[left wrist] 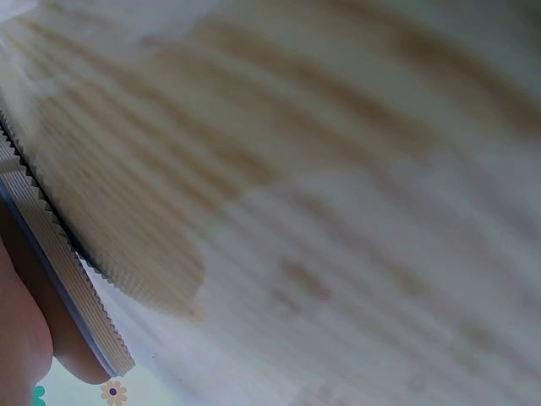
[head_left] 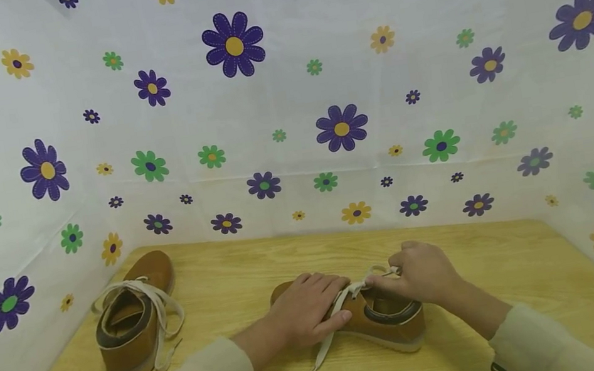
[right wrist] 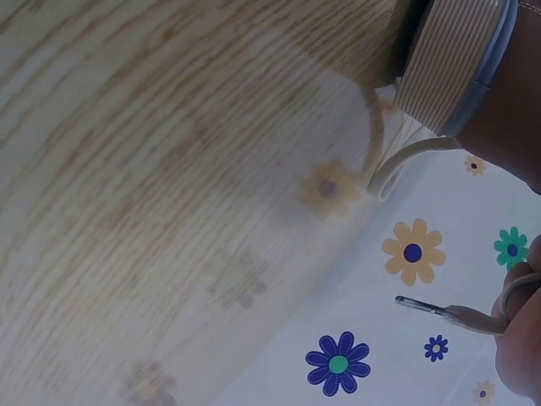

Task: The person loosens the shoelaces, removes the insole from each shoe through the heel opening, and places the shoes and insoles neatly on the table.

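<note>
A brown shoe (head_left: 376, 326) with a dark collar and pale laces lies on its sole, toe to the left. My left hand (head_left: 306, 311) holds it across the front, fingers over the top and thumb on the near side. One lace end (head_left: 323, 356) passes under that thumb and hangs to the table. My right hand (head_left: 420, 273) pinches the other lace (head_left: 394, 271) above the shoe opening. In the right wrist view, its metal-tipped end (right wrist: 420, 305) sticks out past the fingers. The left wrist view shows the ribbed sole (left wrist: 68, 262) beside the hand.
A second brown shoe (head_left: 131, 342) stands at the left, toe away, its pale laces loose over the opening and side. The wood-grain table (head_left: 219, 279) is enclosed by a white flower-print cloth (head_left: 285, 98) at the back and both sides.
</note>
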The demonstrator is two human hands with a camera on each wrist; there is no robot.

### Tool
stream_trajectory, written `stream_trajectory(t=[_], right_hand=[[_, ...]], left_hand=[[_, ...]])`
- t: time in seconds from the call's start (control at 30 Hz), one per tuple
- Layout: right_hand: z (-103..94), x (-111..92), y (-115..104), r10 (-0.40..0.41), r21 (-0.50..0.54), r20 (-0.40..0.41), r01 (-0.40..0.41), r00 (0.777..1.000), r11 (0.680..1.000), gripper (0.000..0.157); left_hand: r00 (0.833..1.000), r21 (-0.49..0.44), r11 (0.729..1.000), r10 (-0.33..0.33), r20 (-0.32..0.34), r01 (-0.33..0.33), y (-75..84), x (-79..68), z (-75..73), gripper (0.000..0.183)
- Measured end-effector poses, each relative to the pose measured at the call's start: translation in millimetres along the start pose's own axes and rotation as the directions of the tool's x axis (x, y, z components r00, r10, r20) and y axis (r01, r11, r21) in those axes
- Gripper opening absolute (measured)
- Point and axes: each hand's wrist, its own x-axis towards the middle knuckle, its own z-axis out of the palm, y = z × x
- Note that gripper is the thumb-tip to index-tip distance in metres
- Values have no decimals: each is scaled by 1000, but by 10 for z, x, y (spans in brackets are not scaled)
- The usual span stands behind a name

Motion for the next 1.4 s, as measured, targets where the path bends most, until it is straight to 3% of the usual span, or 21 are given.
stream_trajectory(t=[0.3,0.7,1.4], right_hand=[[-27,-3,-10,78,-26,39,-77,996,997,56],[-49,10,51,11,58,38,-13,999,998,66],[-44,-27,112,-6,53,-29,7,1000,999,65]], left_hand=[[1000,6,1000,1,-4,-1,-1,5,3,64],[1000,-11,1000,10,-10,-10,17,-6,-13,63],[1000,-4,1000,7,-8,-7,4,-6,-10,64]])
